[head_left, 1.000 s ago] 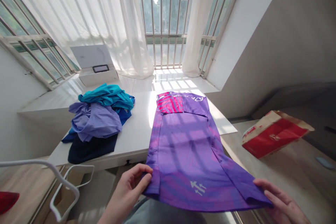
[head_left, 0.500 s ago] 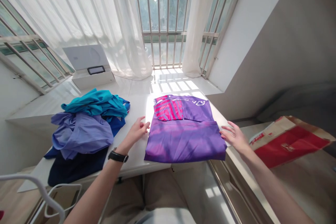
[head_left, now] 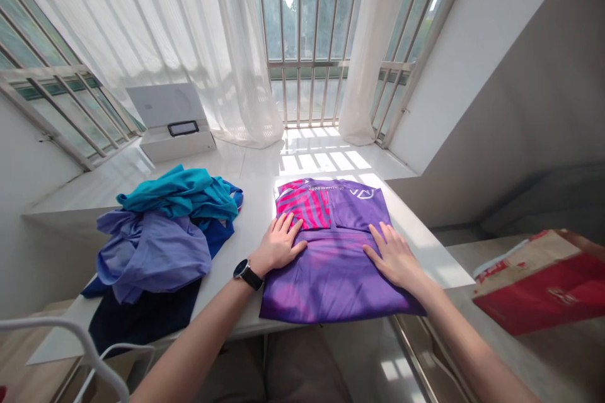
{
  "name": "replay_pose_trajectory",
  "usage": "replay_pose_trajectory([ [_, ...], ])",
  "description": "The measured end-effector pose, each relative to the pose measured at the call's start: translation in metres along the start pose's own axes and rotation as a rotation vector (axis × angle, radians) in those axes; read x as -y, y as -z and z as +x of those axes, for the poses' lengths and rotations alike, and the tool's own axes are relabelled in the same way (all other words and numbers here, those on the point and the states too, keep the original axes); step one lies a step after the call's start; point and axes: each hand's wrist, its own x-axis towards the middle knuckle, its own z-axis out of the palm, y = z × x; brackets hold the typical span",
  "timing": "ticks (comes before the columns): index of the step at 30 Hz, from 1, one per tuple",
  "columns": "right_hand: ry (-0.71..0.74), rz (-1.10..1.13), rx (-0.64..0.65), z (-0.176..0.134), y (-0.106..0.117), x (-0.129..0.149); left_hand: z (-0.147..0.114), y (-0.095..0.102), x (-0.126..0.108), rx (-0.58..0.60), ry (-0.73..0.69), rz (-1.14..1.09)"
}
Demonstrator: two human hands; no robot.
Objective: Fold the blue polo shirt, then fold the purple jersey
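Paper bag [head_left: 539,295]: cut off at right edge. Purple jersey [head_left: 333,283]: lettering [head_left: 326,188] partly illegible; areas beneath left hand [head_left: 280,244] and right hand [head_left: 393,257] hidden.

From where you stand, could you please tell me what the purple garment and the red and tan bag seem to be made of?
Purple garment: probably smooth synthetic fabric, given its faint sheen and soft wrinkles; fibre unclear.
Red and tan bag: likely matte printed paper, from its stiff panels.

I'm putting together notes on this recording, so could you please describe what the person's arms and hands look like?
Both forearms are bare, with no sleeves in view, and the left hand and right hand are ungloved. On the left side is a watch with a round face and black strap; the right side has none.
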Motion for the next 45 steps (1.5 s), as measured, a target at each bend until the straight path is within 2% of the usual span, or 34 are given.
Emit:
replay_pose_trajectory([
  [2, 0.019, 0.005, 0.029, 0.01, -0.002, 0.022, -0.016, 0.003, 0.017, -0.016, 0.029, 0.031],
  [5, 0.058, 0.023, 0.058, 0.029, -0.007, 0.056, -0.033, 0.011, 0.045, 0.025, 0.108, 0.042],
  [8, 0.081, 0.055, 0.088, 0.047, -0.01, 0.08, -0.041, 0.019, 0.067, 0.064, 0.181, 0.013],
  [10, 0.091, 0.059, 0.128, 0.059, -0.006, 0.089, -0.038, 0.022, 0.073, 0.071, 0.214, -0.005],
  [14, 0.179, 0.108, 0.101, 0.089, 0.008, 0.101, -0.012, 0.025, 0.069, 0.005, 0.13, 0.006],
  [18, 0.265, 0.19, 0.079, 0.12, 0.009, 0.101, 0.038, 0.024, 0.066, -0.099, -0.025, 0.018],
  [20, 0.258, 0.185, 0.088, 0.133, 0.004, 0.092, 0.064, 0.021, 0.07, -0.1, -0.072, 0.003],
  [23, 0.227, 0.171, 0.074, 0.144, -0.005, 0.074, 0.091, 0.011, 0.08, -0.042, -0.085, -0.011],
  [28, 0.199, 0.162, 0.101, 0.146, -0.016, 0.063, 0.097, -0.008, 0.087, 0.0, -0.023, -0.026],
  [34, 0.171, 0.175, 0.113, 0.14, -0.017, 0.071, 0.101, -0.006, 0.076, -0.01, 0.041, -0.044],
  [37, 0.152, 0.226, 0.09, 0.143, -0.019, 0.069, 0.106, 0.011, 0.072, 0.012, 0.057, -0.082],
  [40, 0.1, 0.314, 0.003, 0.145, -0.015, 0.064, 0.096, 0.049, 0.072, -0.082, -0.005, -0.165],
  [42, 0.082, 0.367, -0.086, 0.138, -0.007, 0.06, 0.073, 0.082, 0.071, -0.194, -0.076, -0.247],
  [44, 0.101, 0.411, -0.157, 0.118, 0.005, 0.059, 0.035, 0.108, 0.07, -0.247, -0.118, -0.307],
  [45, 0.121, 0.43, -0.169, 0.103, 0.011, 0.059, 0.012, 0.115, 0.068, -0.26, -0.117, -0.315],
])
